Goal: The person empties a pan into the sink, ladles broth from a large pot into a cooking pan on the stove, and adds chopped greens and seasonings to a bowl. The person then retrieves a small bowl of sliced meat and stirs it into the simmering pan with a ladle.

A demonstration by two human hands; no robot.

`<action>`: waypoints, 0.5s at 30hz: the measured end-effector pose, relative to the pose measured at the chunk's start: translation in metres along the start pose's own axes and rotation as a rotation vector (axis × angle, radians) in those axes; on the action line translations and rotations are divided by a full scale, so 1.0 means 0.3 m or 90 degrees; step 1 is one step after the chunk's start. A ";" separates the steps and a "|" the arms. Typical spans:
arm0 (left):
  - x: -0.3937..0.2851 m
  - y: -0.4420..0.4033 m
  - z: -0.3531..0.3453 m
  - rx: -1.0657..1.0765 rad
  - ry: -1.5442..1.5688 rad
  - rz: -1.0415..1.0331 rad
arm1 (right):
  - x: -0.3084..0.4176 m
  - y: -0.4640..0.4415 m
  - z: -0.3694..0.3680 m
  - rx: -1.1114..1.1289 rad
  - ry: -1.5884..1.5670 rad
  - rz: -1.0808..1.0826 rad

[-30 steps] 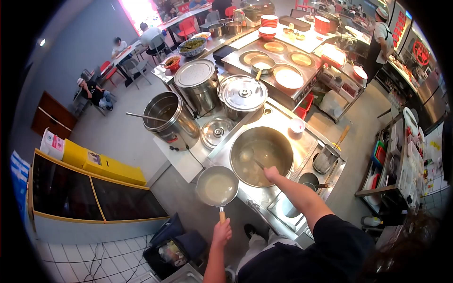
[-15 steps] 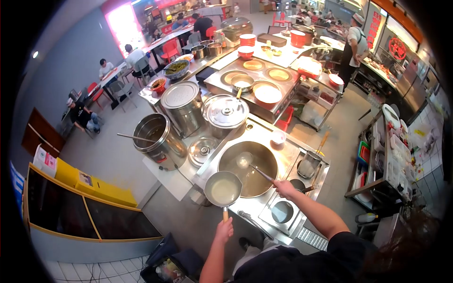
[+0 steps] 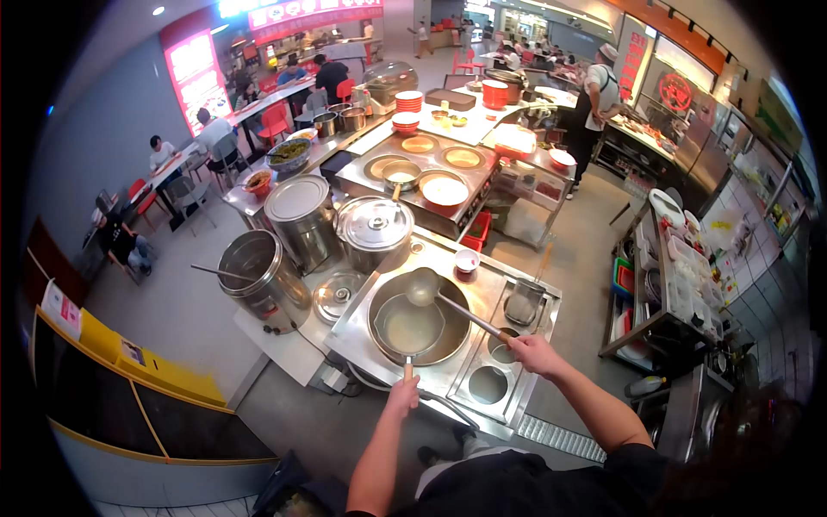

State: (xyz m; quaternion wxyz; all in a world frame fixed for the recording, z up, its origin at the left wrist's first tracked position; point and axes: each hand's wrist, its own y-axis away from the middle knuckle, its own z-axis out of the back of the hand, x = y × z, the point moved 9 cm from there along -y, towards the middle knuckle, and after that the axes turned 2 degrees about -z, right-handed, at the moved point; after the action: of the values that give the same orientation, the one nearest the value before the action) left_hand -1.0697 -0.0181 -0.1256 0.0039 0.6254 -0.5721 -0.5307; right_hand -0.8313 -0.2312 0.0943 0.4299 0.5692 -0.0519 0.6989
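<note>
My left hand [image 3: 402,395] is closed round the pale handle of a saucepan [image 3: 410,324], which holds a cloudy liquid. The pan is over the near left part of a large round pot [image 3: 460,334] set into the steel counter. My right hand [image 3: 532,353] grips the long handle of a ladle [image 3: 422,287]. The ladle's bowl is at the far rim of the saucepan, above the large pot; whether they touch I cannot tell. What lies inside the ladle is hard to make out.
Left of the large pot stand an open stockpot [image 3: 257,274] with a handle sticking out, a lidded tall pot [image 3: 297,215] and another lidded pot [image 3: 375,226]. A strainer [image 3: 524,302] and a round well [image 3: 488,385] are on the right. A co-worker [image 3: 594,103] stands farther back.
The saucepan has moved from beside the large pot to over it. The ladle has been raised from the pot's liquid to the saucepan's far rim. My view has shifted right.
</note>
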 end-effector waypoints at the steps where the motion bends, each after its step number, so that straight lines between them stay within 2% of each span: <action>1: -0.009 0.001 -0.018 0.010 -0.008 0.004 | 0.021 0.027 -0.001 -0.028 0.051 0.053; 6: -0.064 0.047 -0.115 0.059 -0.049 -0.004 | 0.047 0.183 -0.008 -0.090 0.232 0.121; 15: -0.116 0.258 -0.318 0.035 -0.138 -0.017 | -0.023 0.401 0.098 -0.194 0.459 0.315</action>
State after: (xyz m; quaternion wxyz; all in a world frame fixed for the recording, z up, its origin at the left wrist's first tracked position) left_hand -1.0536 -0.0773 -0.0137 -0.0820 0.5717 -0.5751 -0.5793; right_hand -0.8887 -0.3265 0.1488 0.3199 0.1904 -0.1355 0.9182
